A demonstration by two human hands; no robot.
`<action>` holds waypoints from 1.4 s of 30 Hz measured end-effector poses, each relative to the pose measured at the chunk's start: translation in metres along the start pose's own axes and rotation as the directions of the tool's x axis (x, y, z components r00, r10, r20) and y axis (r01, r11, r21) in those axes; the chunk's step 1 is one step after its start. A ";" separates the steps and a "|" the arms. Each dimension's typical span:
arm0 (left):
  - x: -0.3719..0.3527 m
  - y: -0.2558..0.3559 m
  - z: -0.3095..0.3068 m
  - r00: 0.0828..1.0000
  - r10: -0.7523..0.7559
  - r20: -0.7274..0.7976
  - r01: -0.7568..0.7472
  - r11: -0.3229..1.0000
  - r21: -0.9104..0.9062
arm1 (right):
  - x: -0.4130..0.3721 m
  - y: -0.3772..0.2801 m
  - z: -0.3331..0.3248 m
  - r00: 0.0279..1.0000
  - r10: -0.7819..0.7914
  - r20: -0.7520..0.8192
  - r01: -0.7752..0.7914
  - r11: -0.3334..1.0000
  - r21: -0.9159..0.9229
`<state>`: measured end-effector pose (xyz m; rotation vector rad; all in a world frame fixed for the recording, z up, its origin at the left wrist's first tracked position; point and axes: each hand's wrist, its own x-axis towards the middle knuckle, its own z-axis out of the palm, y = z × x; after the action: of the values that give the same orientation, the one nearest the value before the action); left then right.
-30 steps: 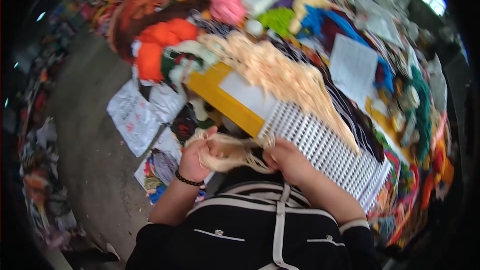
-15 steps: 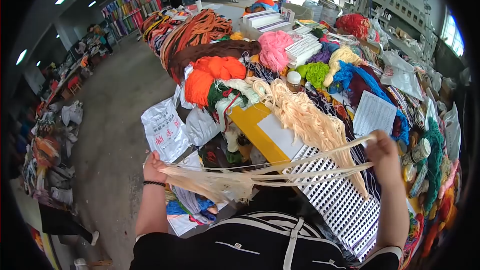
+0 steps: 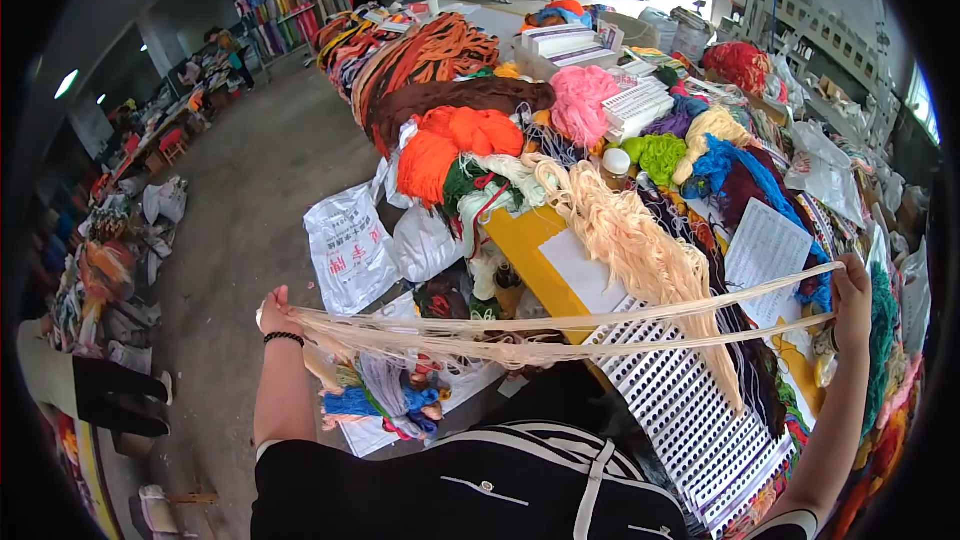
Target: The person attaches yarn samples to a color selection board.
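Observation:
A long skein of cream thread (image 3: 560,340) is stretched across in front of me, split into an upper and a lower band towards the right. My left hand (image 3: 276,314), with a dark beaded bracelet at its wrist, is closed round its left end. At the right end, my right hand (image 3: 850,290) is closed on the loop. Below and behind the strands lie white cards with rows of dark holes (image 3: 690,420). A heap of peach thread (image 3: 640,240) rests on the table just beyond the skein.
Orange yarn (image 3: 455,145), pink yarn (image 3: 583,105) and blue yarn (image 3: 735,175) are piled on the yellow-edged table (image 3: 530,250). A printed sheet (image 3: 765,260) lies at the right. White plastic bags (image 3: 350,250) hang left of the table. A person (image 3: 100,390) is at the far left.
My hands have moved farther apart, the right one outward and up, the left one slightly outward and up. The skein is now longer and tauter, with less sag. The view has shifted.

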<state>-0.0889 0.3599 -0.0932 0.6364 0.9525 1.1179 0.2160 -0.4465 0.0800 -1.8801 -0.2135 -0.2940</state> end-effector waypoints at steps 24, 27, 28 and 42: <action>0.003 0.008 -0.025 0.937 -0.003 0.348 -0.195 0.825 0.531 | -0.001 0.029 -0.102 0.986 0.046 -0.160 -0.166 0.326 -0.931; -0.091 -0.049 0.020 0.402 -0.557 0.727 0.591 0.764 0.259 | -0.065 -0.001 0.017 0.951 0.299 0.082 -0.258 0.909 -0.327; -0.096 -0.087 0.018 0.090 -0.534 0.841 0.673 0.655 0.344 | -0.083 -0.024 0.054 0.864 0.472 0.177 -0.391 0.850 -0.354; -0.434 -0.143 0.133 -0.246 -0.752 0.612 -0.316 0.659 0.683 | -0.200 -0.052 0.143 0.891 0.035 0.453 -0.013 0.999 -0.050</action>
<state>0.0358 -0.0928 -0.0142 1.5171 -0.1699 -0.5953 0.0245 -0.2944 0.0217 -1.9746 -0.5037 0.1689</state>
